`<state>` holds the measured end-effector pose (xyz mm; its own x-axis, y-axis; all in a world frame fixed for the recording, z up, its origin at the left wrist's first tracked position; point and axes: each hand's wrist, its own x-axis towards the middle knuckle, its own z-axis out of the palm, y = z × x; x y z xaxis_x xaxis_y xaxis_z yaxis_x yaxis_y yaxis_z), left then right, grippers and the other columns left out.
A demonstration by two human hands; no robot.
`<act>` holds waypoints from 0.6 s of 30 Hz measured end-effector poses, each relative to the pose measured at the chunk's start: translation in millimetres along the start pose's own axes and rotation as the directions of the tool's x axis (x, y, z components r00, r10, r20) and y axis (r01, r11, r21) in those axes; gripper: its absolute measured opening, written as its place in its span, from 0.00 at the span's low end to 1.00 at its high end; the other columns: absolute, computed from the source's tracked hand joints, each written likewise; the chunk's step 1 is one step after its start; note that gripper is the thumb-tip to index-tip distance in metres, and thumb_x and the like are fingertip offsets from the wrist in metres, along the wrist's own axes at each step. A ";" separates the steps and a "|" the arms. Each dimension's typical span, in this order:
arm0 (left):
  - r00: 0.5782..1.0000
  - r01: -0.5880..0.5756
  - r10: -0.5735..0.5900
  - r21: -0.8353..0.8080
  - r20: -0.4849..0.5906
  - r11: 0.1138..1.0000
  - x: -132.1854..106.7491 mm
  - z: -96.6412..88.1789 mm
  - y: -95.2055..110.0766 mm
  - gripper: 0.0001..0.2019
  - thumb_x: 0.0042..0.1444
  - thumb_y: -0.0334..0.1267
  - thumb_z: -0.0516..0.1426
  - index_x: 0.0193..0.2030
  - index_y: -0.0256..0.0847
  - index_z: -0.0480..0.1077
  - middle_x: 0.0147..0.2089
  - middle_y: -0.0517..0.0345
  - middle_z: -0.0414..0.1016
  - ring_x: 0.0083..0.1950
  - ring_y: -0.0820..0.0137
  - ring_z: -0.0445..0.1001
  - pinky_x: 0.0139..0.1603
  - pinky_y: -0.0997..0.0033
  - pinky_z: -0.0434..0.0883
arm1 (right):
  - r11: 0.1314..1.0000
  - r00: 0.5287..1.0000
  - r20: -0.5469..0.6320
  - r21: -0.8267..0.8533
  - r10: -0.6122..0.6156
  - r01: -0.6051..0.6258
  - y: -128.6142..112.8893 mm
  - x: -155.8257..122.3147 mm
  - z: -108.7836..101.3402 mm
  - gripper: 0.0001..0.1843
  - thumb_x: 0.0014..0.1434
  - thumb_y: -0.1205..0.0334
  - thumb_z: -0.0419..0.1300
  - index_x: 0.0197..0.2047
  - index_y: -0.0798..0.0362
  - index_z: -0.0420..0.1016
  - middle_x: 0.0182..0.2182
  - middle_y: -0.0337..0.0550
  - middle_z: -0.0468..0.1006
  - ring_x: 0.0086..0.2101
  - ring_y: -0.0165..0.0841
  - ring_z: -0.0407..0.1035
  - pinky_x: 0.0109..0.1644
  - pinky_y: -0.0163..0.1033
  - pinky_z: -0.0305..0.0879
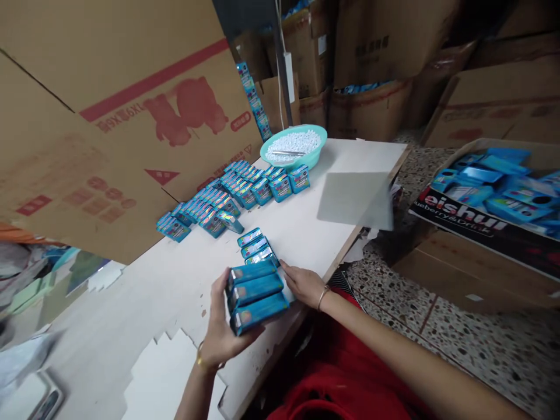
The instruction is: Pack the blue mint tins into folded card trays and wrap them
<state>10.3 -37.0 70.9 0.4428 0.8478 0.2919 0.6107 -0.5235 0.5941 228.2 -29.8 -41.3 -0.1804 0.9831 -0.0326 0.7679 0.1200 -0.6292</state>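
My left hand (221, 335) is closed around a stack of three small blue boxes (256, 296), held just above the white table (175, 286) near its front edge. My right hand (304, 284) rests beside that stack, fingers curled against its right side and touching it. Right behind the stack lie three more blue boxes (257, 246) flat on the table. Farther back, several rows of blue boxes (231, 195) stand along a cardboard sheet.
A teal bowl (294, 146) of small white pieces stands at the table's far end. A large cardboard sheet (109, 116) leans along the left. A carton of blue boxes (494, 186) sits on the floor at right. Stacked cartons fill the back.
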 end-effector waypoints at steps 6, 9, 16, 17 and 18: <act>0.972 -0.189 0.141 0.270 0.188 0.944 23.9 29.9 -16.4 0.49 0.40 0.50 0.63 0.67 0.46 0.43 0.58 0.46 0.57 0.58 0.53 0.58 0.57 0.48 0.59 | 0.995 0.996 -0.059 0.072 -0.062 0.066 9.9 -5.2 2.3 0.28 0.64 0.63 0.42 0.67 0.51 0.46 0.45 0.46 0.76 0.42 0.36 0.70 0.44 0.38 0.63; 0.961 -0.160 0.051 0.398 0.272 0.903 26.5 26.3 -10.5 0.48 0.41 0.52 0.62 0.67 0.44 0.46 0.57 0.44 0.58 0.57 0.53 0.59 0.55 0.50 0.59 | 0.985 0.985 -0.123 0.106 -0.122 0.135 14.2 -5.7 4.0 0.30 0.65 0.61 0.42 0.69 0.51 0.38 0.48 0.46 0.73 0.43 0.36 0.69 0.45 0.39 0.63; 0.933 -0.141 -0.075 0.552 0.351 0.822 34.2 29.1 10.9 0.48 0.39 0.49 0.64 0.67 0.50 0.47 0.59 0.44 0.58 0.58 0.50 0.58 0.53 0.49 0.60 | 0.953 0.945 -0.122 -0.012 -0.302 0.303 17.5 -16.0 0.9 0.24 0.67 0.57 0.41 0.65 0.48 0.54 0.36 0.43 0.71 0.35 0.32 0.66 0.41 0.37 0.63; 0.937 -0.136 -0.082 0.571 0.339 0.809 33.5 31.5 12.7 0.47 0.40 0.50 0.63 0.67 0.51 0.48 0.61 0.43 0.57 0.60 0.49 0.57 0.54 0.48 0.59 | 0.954 0.945 -0.127 -0.036 -0.300 0.298 16.7 -17.0 0.9 0.24 0.67 0.56 0.42 0.64 0.50 0.55 0.36 0.43 0.71 0.35 0.33 0.66 0.40 0.37 0.62; 0.944 -0.135 -0.078 0.592 0.321 0.794 32.3 34.4 14.3 0.46 0.41 0.51 0.63 0.66 0.51 0.49 0.63 0.43 0.55 0.62 0.47 0.55 0.56 0.46 0.58 | 0.956 0.947 -0.130 -0.058 -0.294 0.288 15.7 -17.7 1.4 0.24 0.67 0.55 0.41 0.64 0.51 0.57 0.35 0.44 0.71 0.35 0.33 0.66 0.40 0.38 0.62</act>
<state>56.0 -20.0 63.0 0.5807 0.8141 -0.0111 0.8140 -0.5808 -0.0112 242.6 -45.5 -51.7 -0.3162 0.9138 0.2549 0.7176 0.4062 -0.5657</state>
